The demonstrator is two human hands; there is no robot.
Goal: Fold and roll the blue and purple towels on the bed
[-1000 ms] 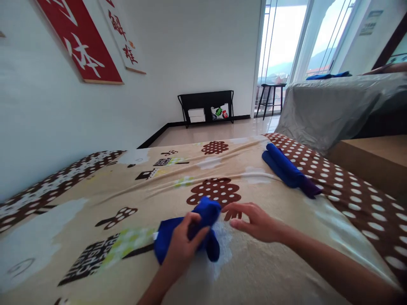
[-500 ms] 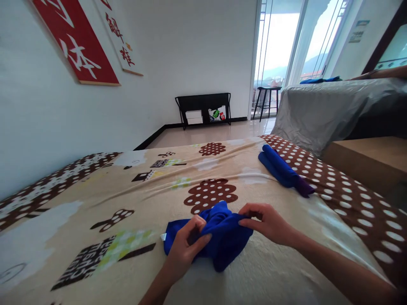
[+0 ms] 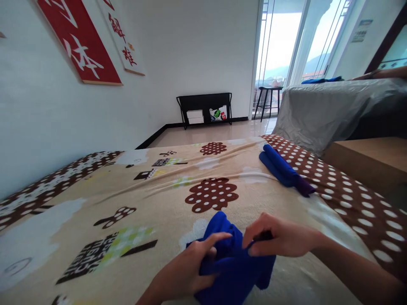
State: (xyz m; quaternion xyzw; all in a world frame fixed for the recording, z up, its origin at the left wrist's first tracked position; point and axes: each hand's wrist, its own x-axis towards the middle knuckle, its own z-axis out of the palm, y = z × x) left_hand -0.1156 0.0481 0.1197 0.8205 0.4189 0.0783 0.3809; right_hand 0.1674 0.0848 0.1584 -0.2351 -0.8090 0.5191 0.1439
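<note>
A crumpled blue cloth (image 3: 233,271) lies bunched on the patterned blanket (image 3: 159,186) close in front of me, partly cut off by the lower picture edge. On its left side is my left hand (image 3: 187,264), index finger stretched over the fabric and thumb apart below it; the thumb is smeared by motion. My right hand (image 3: 280,237) pinches the cloth's upper right part between thumb and curled fingers. Farther off to the right rests a blue roll of cloth (image 3: 282,167) with a purple end, touched by neither hand.
The blanket has a brown dotted border (image 3: 343,197). Beyond it stand a low black rack (image 3: 203,103) and a black stool (image 3: 269,95). At right is a plastic-covered table (image 3: 305,112) with blue fabric (image 3: 321,80) and another person's arm (image 3: 386,74). A wooden surface (image 3: 375,152) stands nearer.
Both hands and the blue cloth have moved nearer to me and to the right. My left hand's thumb and index finger have spread from a pinch. The cloth's white tag no longer shows.
</note>
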